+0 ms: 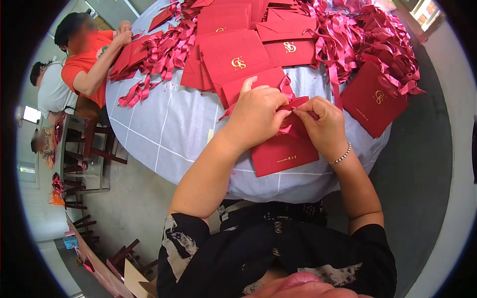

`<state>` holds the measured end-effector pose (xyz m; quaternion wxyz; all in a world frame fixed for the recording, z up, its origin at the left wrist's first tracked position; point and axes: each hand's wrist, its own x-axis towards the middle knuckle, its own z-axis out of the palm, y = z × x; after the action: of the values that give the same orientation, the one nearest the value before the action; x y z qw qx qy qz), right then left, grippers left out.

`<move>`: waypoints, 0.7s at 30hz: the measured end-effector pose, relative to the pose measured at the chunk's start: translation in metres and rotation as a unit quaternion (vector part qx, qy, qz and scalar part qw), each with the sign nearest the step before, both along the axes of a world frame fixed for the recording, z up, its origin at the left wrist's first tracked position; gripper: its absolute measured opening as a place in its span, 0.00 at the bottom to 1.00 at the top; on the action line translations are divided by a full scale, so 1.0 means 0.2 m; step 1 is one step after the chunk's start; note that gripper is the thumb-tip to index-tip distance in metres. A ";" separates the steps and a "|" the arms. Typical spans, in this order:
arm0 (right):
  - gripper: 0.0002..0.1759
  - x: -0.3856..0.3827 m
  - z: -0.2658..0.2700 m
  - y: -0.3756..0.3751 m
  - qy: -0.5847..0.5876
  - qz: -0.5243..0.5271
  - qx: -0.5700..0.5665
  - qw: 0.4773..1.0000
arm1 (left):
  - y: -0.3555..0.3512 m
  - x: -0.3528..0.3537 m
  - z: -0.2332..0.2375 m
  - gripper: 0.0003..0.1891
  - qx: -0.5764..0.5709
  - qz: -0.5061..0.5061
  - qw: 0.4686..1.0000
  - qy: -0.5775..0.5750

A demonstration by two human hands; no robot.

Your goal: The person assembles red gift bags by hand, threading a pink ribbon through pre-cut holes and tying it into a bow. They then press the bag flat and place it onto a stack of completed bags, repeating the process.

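A red paper gift bag [285, 155] with gold lettering lies near the table edge in front of me. Over its top edge, my left hand [261, 111] pinches red ribbon, its index finger raised. Close beside it, my right hand [320, 121] pinches the ribbon [286, 130] too, thumb and index finger together at the bag's top. The fingertips of both hands nearly meet. How the ribbon runs between them is partly hidden by the fingers. Just beyond my left hand lie flat red bags [233, 57] with a gold logo.
The round table wears a pale checked cloth [159, 131]. Ribboned bags are heaped at the right [375, 44], one bag [372, 102] near the edge. Loose ribbons [171, 49] lie at the left. A co-worker in an orange shirt [92, 59] handles bags across the table; others sit behind.
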<state>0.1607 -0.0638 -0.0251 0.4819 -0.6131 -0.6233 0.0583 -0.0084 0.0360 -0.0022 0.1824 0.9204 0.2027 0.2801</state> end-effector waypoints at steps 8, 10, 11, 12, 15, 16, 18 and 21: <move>0.06 -0.04 -0.01 0.03 -0.055 -0.016 0.052 0.997 | 0.02 -0.01 0.00 0.04 0.014 -0.016 1.000 -0.007; 0.06 -0.04 -0.01 0.03 -0.069 -0.028 0.048 0.996 | 0.02 -0.01 0.00 0.03 0.015 -0.017 1.000 -0.007; 0.06 -0.05 -0.01 0.03 -0.070 -0.025 0.052 0.996 | 0.02 -0.01 0.00 0.04 0.016 -0.022 1.000 -0.005; 0.06 -0.05 -0.01 0.03 -0.070 -0.037 0.033 0.996 | 0.03 -0.01 0.00 0.04 0.018 -0.027 0.999 -0.004; 0.05 -0.05 0.01 0.03 -0.059 -0.046 0.002 0.997 | 0.02 -0.01 -0.01 0.04 0.033 -0.027 0.999 -0.001; 0.04 -0.05 0.01 0.03 -0.045 -0.049 -0.018 0.998 | 0.02 -0.01 -0.02 0.04 0.036 -0.031 0.999 0.002; 0.03 -0.06 0.03 0.03 -0.042 -0.052 -0.024 0.997 | 0.02 -0.01 0.00 0.04 0.038 -0.034 0.999 0.000; 0.02 -0.06 0.04 0.03 -0.020 -0.045 -0.019 0.999 | 0.02 -0.01 0.00 0.04 0.025 -0.040 0.999 -0.022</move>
<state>0.1489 -0.0579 -0.0180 0.4596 -0.6505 -0.6036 0.0357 -0.0111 0.0404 -0.0023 0.1744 0.9257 0.1547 0.2979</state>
